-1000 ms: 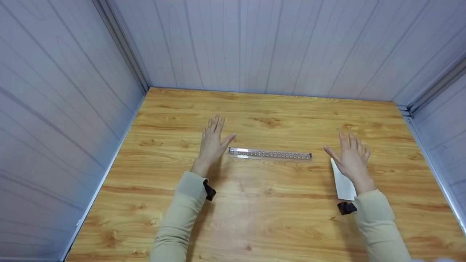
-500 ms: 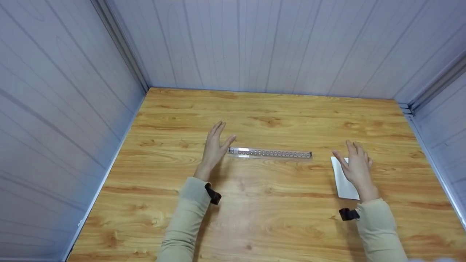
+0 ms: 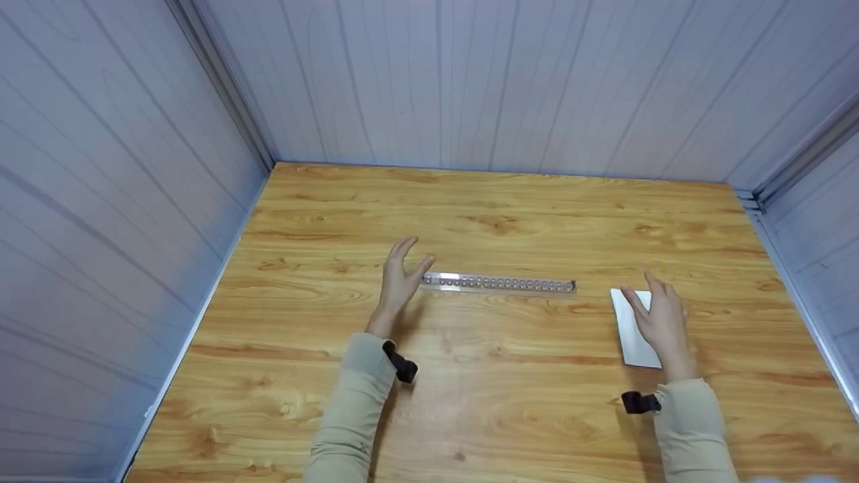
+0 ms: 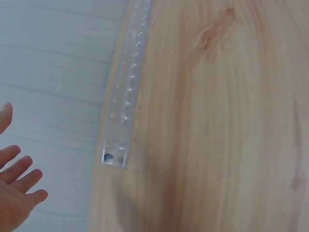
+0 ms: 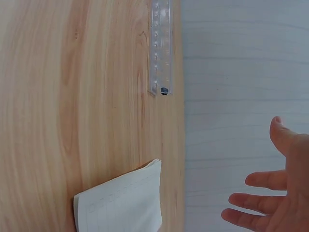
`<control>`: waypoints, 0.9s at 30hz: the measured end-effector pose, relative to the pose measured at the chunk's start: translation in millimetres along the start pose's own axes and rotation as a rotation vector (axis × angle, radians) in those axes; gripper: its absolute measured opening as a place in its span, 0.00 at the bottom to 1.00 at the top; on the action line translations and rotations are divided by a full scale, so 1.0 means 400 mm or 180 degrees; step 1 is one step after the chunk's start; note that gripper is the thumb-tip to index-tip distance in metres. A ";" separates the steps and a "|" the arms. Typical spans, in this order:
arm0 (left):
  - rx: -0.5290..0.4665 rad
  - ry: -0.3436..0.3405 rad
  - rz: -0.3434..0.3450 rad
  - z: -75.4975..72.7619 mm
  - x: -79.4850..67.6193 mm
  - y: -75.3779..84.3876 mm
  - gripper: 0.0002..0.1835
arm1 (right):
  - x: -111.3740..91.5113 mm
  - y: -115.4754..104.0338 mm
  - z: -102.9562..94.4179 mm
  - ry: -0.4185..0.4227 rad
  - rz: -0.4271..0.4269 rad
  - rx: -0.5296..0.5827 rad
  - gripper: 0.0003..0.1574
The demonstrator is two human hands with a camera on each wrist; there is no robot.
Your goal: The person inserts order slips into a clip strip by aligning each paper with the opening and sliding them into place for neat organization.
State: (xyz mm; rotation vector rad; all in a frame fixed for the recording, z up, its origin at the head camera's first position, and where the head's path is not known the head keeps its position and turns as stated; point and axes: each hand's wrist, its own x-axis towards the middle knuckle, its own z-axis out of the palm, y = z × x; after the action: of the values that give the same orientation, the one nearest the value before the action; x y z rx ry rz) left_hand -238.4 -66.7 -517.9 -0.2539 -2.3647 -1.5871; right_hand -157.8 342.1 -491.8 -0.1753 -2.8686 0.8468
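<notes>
A yellow-brown wood-grain table [image 3: 496, 402] carries a long, clear plastic strip [image 3: 500, 284] with round bumps, lying crosswise. The empty left hand [image 3: 398, 282], thumb and fingers parted, is near the strip's left end; the right hand [image 3: 663, 320], loosely spread and empty, partly hides the folded white paper [image 3: 634, 341] right of the strip

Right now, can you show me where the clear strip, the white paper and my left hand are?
Strip [image 3: 498, 283]: head view, midway along its length.
Paper [image 5: 120, 203]: right wrist view, middle of its visible face.
Left hand [image 3: 397, 280]: head view, middle of the hand.
</notes>
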 end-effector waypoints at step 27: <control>-0.0610 -0.0122 -0.0233 0.035 -0.008 -0.116 0.20 | -0.013 0.093 0.065 0.0505 0.0404 0.0505 0.30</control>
State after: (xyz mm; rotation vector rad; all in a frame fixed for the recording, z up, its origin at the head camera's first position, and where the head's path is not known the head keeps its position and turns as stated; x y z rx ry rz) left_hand -251.1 -71.4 -564.4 -0.2414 -2.2750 -1.8618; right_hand -154.4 358.5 -534.2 -0.3909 -2.6528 1.0290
